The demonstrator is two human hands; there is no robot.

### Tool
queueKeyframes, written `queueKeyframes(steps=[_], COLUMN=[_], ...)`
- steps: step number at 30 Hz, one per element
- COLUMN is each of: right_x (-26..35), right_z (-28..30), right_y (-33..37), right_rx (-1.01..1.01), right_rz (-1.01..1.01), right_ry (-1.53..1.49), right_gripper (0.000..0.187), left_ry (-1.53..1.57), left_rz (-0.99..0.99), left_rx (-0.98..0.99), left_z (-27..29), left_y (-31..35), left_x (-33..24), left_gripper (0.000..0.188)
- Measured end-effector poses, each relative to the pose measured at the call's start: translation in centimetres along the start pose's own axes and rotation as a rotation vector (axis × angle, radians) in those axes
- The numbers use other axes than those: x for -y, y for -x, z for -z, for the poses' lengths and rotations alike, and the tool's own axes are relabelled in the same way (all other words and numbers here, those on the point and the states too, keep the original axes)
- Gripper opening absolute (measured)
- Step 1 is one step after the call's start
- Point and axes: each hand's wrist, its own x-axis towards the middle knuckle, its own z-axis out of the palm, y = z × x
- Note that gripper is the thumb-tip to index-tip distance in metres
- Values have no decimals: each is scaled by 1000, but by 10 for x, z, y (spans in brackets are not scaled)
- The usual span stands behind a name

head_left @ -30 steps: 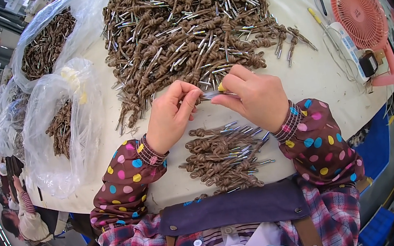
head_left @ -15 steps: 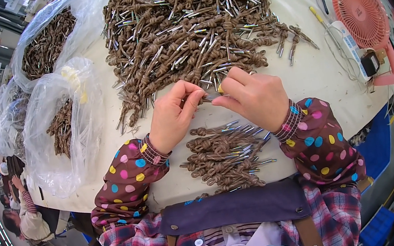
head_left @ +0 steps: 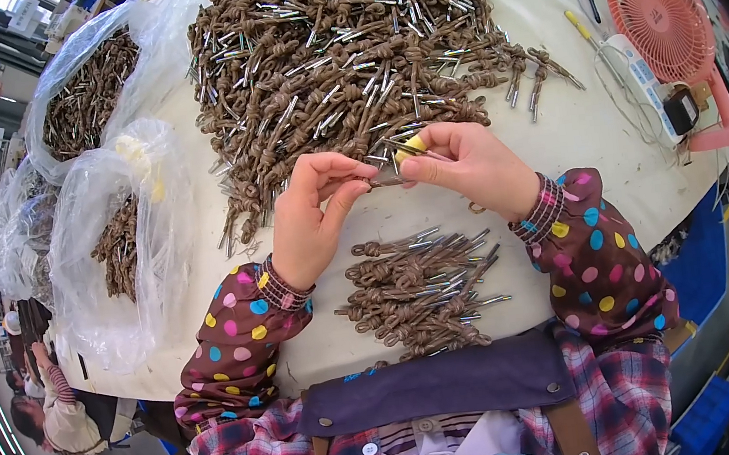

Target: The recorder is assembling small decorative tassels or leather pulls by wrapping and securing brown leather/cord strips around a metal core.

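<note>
My left hand (head_left: 312, 216) pinches a short brown lace (head_left: 386, 182) between thumb and fingertips. My right hand (head_left: 478, 165) closes on the lace's other end, thumb against forefinger, with something yellow (head_left: 410, 148) wrapped round a finger. A thin dark, shiny piece sticks out of the right hand's grip; I cannot make out whether it is a lace tip or a tool. Just beyond both hands lies a big heap of knotted brown laces (head_left: 343, 65) with silvery tips. Nearer to me, below the hands, a smaller pile of knotted laces (head_left: 415, 294) is laid out, tips mostly pointing right.
Clear plastic bags (head_left: 101, 253) holding more brown laces stand at the left. A pink fan (head_left: 661, 18), a white power strip (head_left: 643, 85) and a yellow-handled tool (head_left: 578, 24) are on the right of the pale table (head_left: 582, 199). Another person (head_left: 67, 418) sits at far left.
My right hand has turned and opened its pinch outward, so the yellow wrapping and the thin shiny piece now show. The left hand stays nearly in place, still holding the lace.
</note>
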Motion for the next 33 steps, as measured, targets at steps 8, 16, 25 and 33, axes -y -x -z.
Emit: queueKeyframes(steps=[8, 16, 25, 33], right_x=[-1, -4, -9, -10], right_z=[-10, -16, -22, -16], right_y=[9, 9, 5, 2], right_rx=[-193, -238, -267, -144], right_rz=[374, 524, 338, 231], right_ry=[494, 633, 341, 96], right_gripper=[18, 18, 23, 19], left_ry=[-645, -810, -813, -518], left_rz=[-271, -298, -426, -263], left_rx=[28, 45, -34, 80], left_z=[6, -1, -1, 13], left_y=[-7, -5, -6, -14], left_x=[-4, -13, -9, -5], left_gripper=[33, 25, 19, 13])
